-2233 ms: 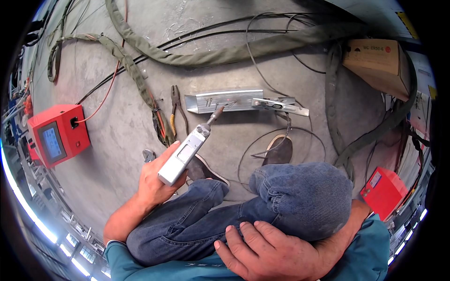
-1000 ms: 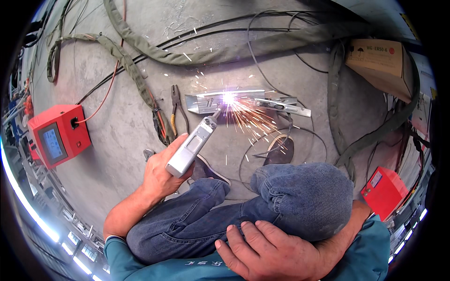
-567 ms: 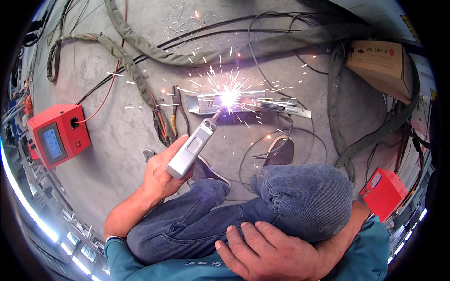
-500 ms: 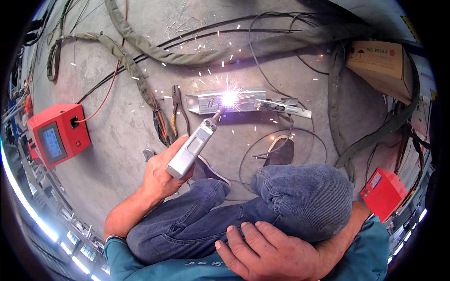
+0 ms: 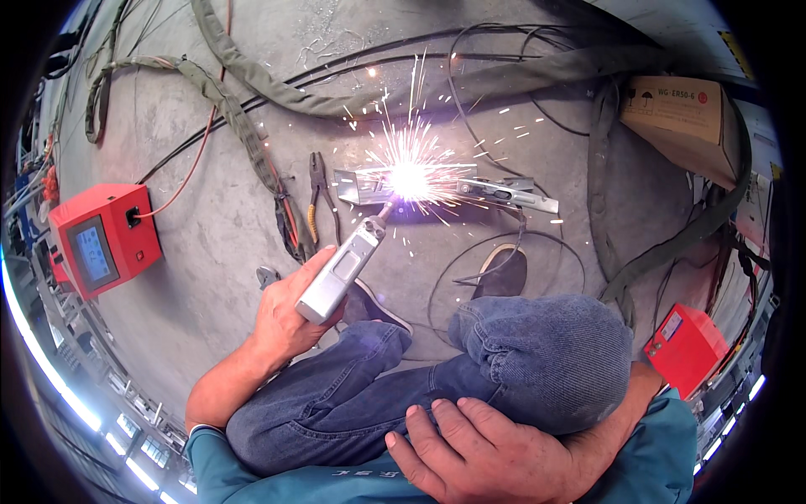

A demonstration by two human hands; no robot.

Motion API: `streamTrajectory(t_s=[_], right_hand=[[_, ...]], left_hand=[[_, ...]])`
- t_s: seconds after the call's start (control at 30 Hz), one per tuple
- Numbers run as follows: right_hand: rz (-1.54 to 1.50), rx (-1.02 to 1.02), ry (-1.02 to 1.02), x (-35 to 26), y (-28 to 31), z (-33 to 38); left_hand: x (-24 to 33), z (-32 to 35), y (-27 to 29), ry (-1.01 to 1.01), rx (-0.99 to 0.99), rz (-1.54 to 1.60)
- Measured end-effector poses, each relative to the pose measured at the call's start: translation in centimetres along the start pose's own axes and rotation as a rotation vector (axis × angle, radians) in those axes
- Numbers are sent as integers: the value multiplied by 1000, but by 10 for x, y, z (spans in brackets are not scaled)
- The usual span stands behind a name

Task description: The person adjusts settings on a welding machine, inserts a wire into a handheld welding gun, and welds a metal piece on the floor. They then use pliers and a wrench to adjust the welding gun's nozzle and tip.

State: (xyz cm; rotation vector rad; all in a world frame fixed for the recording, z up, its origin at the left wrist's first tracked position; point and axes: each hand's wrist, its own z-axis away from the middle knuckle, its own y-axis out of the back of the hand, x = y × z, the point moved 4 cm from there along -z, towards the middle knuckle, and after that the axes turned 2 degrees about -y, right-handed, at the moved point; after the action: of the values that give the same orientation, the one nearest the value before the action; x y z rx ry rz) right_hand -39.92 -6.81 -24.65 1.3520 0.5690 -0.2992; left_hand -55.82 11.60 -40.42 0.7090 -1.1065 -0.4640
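Observation:
My left hand (image 5: 285, 317) is closed round a silver welding torch (image 5: 337, 275). From it the narrow nozzle (image 5: 388, 208) slopes up to a bright white glare on a bent metal strip (image 5: 358, 186). Sparks fan out from the glare, which hides the middle of the strip. At the strip's right end sits a metal clamp (image 5: 512, 196) with a cable running down from it. My right hand (image 5: 491, 449) lies on my lap with fingers stretched out, holding nothing, its forearm coming round my raised knee.
Pliers (image 5: 316, 185) lie left of the strip. Green-sleeved hoses (image 5: 470, 86) and black cables cross the floor. A red box with a screen (image 5: 109, 239) stands at left, a red box (image 5: 687, 349) at right. A cardboard carton (image 5: 682, 122) is at far right.
The glare has grown, and its sparks now form a denser, taller fan. The torch nozzle has shifted very slightly left along the strip. My right hand stays put.

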Motion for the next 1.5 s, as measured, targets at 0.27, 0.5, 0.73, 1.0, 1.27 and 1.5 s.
streamTrajectory(t_s=[0.27, 0.5, 0.73, 1.0, 1.27, 1.5], right_hand=[[-111, -86, -33, -11, -6, 7], [14, -52, -48, -14, -8, 8], [-104, -5, -32, -5, -3, 7], [-128, -7, 9, -5, -1, 7], [-122, -6, 26, -4, 0, 8], [-121, 3, 17, -1, 3, 12]], left_hand=[[3, 3, 2, 33, 2, 25], [2, 8, 1, 37, -6, -7], [14, 28, 45, -12, -67, -115], [-3, 45, 57, 150, -19, 157], [6, 10, 18, 27, 41, -19], [3, -6, 9, 81, 29, 27]])
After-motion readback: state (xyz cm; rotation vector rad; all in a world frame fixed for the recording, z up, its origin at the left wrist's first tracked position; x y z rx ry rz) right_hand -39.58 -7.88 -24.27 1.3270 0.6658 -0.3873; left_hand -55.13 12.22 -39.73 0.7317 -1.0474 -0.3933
